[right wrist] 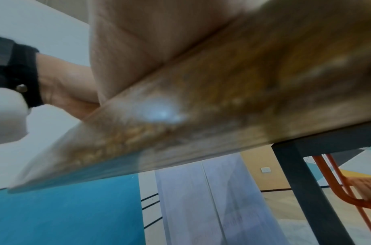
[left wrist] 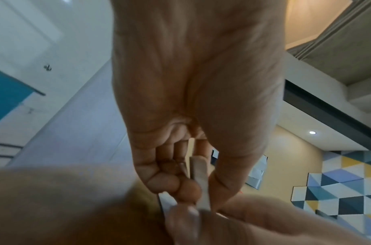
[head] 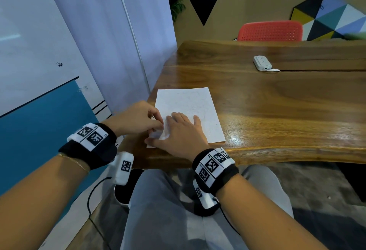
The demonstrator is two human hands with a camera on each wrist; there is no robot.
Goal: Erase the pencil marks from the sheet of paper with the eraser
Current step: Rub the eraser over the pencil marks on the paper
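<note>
Eraser (left wrist: 198, 180), pale flat slab, pinched in left hand (head: 138, 118); right hand (head: 181, 133) flat on faintly marked paper (head: 198, 107).

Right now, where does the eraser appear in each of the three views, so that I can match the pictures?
Head: mostly hidden; a white bit shows at the left hand's fingertips, over the sheet of paper's left edge.
Left wrist: lower centre, the eraser is pinched between thumb and fingers.
Right wrist: not in it; only the wooden table and the right hand's palm.
Shared landmark: the teal wall panel.
</note>
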